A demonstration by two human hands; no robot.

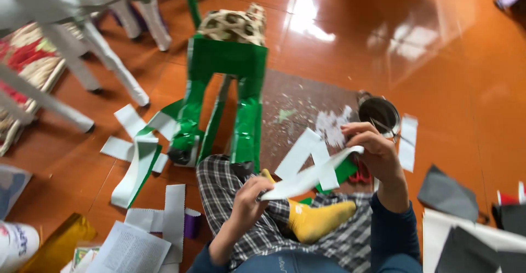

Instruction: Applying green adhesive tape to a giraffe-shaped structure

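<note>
A person sits on an orange floor, seen from above, with legs crossed in checked trousers and 1 yellow sock showing.

At far left stand white plastic chairs. Nearer the lap, loose white strips with green undersides lie scattered on the floor, beside an open book and a gold roll. Just ahead of the knees stands a small stool wrapped in shiny green tape, with a spotted cushion on top.

The left hand is closed around the lower end of a long white strip, thumb and fingers pinching it. The strip runs up and to the right across the lap, crossing a second white piece. The right hand is curled shut on the upper end, raised above a brown mat dusted with white scraps. The strip looks smooth, limp and slightly twisted, white on the face, with green showing under its right end.

The step in hand looks like peeling or separating backing from green tape; the next move likely calls for steady pulling apart by both hands.

A dark round tin sits behind the right hand; grey sheets lie at far right.
</note>
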